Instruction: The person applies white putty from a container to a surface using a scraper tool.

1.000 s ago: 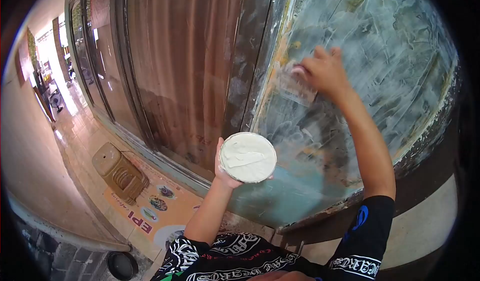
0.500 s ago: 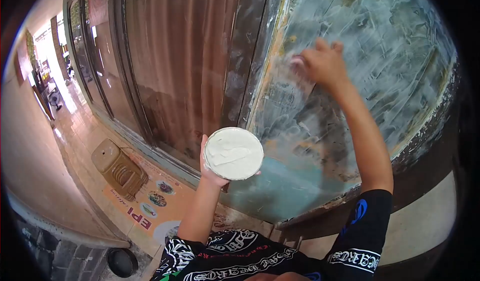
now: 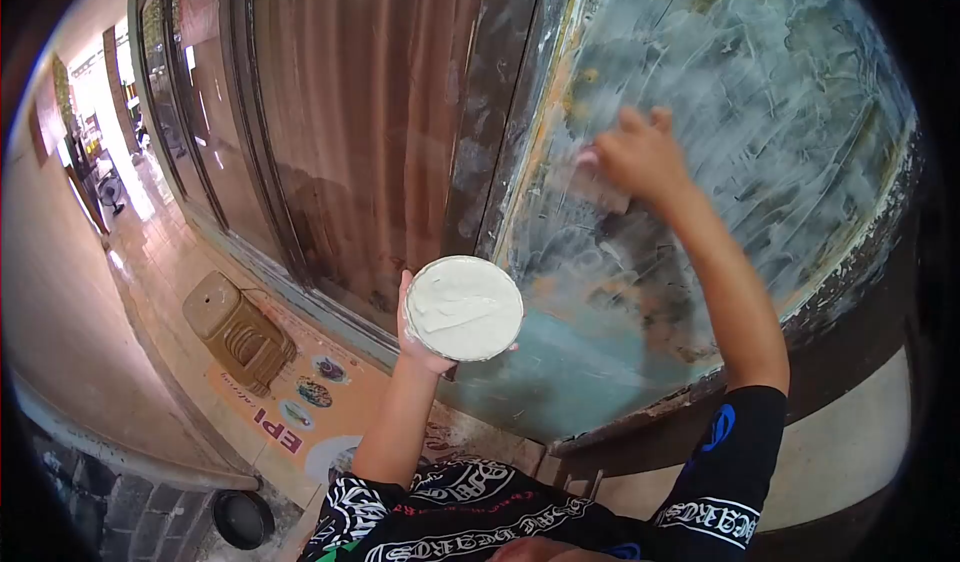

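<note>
My left hand (image 3: 418,347) holds a round tub of white putty (image 3: 464,307) from below, its open top facing me. My right hand (image 3: 635,157) presses a small flat scraper (image 3: 597,190) against a weathered blue-green panel (image 3: 740,112) streaked with thin white smears. Fingers cover most of the scraper, so only its lower edge shows. The tub hangs below and left of the scraping hand, apart from the panel.
A dark post (image 3: 500,112) separates the panel from brown shuttered doors (image 3: 350,112) on the left. Below lie a tiled walkway (image 3: 170,292), a stack of brown plastic stools (image 3: 240,337) and an orange floor sticker (image 3: 300,417). A dark round object (image 3: 240,519) sits bottom left.
My right hand slid the scraper up and then back down along the panel's left edge. The tub moved left and slightly up, then stayed still.
</note>
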{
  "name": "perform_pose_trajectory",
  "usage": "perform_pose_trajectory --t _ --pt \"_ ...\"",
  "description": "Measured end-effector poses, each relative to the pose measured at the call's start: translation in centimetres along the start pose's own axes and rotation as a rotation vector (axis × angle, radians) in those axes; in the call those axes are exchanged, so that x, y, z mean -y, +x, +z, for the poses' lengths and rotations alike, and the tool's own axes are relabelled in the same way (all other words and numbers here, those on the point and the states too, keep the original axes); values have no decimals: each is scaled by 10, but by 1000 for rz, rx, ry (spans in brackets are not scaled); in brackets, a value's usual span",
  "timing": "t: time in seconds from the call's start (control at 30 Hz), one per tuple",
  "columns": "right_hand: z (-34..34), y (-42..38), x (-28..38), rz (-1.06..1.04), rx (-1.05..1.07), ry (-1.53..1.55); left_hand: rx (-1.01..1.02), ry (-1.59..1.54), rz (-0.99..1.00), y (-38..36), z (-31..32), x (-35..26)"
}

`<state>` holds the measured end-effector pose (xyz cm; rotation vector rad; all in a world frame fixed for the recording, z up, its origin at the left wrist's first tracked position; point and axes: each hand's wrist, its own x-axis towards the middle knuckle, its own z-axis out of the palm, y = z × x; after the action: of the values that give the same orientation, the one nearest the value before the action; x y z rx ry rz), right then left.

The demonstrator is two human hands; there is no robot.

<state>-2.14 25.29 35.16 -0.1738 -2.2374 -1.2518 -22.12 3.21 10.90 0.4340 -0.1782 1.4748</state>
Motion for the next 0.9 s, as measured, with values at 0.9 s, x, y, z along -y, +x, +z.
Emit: perform_pose_trajectory --t 0.9 --pt "-19 -1 38 116 56 132 29 6 10 -16 0 -1"
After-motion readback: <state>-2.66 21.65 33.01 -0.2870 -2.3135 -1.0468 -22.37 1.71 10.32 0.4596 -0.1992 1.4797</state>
